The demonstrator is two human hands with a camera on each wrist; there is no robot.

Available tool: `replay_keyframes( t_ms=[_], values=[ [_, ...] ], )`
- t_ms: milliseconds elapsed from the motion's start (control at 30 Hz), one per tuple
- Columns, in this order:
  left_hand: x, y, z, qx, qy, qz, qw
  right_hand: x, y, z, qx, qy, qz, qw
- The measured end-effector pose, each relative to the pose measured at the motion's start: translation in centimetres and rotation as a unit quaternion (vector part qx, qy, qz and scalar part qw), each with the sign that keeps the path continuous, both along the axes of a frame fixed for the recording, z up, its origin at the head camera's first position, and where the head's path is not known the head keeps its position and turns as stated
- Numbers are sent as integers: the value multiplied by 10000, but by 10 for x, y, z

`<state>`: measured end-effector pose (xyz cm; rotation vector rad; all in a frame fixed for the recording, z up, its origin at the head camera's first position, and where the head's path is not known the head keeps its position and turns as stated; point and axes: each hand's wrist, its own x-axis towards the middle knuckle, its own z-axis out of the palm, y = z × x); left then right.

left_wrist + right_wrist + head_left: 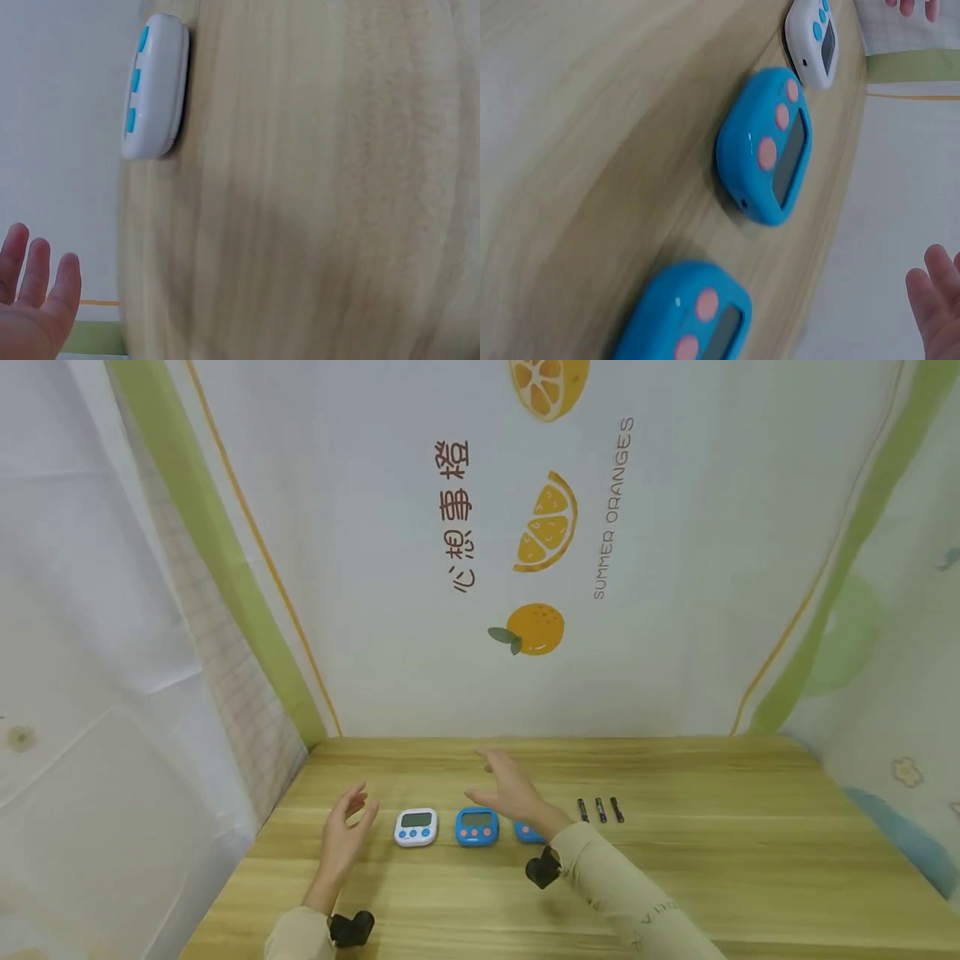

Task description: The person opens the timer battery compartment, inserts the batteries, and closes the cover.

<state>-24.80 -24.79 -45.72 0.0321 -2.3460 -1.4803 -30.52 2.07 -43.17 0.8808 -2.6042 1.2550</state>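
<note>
A white timer with blue buttons (416, 827) lies face up on the wooden table, and my left hand (345, 839) hovers just left of it, fingers loosely bent and holding nothing. Right of it is a blue timer with pink buttons (477, 827). My right hand (513, 791) is raised above and behind the blue timers, fingers spread, empty. It partly covers a second blue timer (528, 832). The left wrist view shows the white timer (156, 86) apart from the left fingers (41, 281). In the right wrist view all three timers appear, the middle one (765, 146) nearest the centre.
Three small dark batteries (601, 810) lie side by side on the table (720, 860), right of the timers. A white curtain with orange prints (390, 610) hangs behind the table's back edge, and more cloth (97, 777) hangs at the left and right sides.
</note>
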Motion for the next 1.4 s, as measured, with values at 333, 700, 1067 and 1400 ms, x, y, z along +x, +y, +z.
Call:
replay_keyframes(
  t_ms=[333,700,1067,1400],
  values=[
    [-10,3,-13,333,-729,-268,9964,7,-34,-13,-332,-654,142,9972],
    [-9,8,-20,242,-1188,-558,9911,20,-67,-32,-887,-1509,226,9843],
    [-11,2,-36,317,-647,-1506,9860,25,-85,-48,-512,-1574,-173,9861],
    [-11,5,-34,376,-1331,-1318,9816,29,-95,-53,-397,-1409,-327,9887]
  ],
)
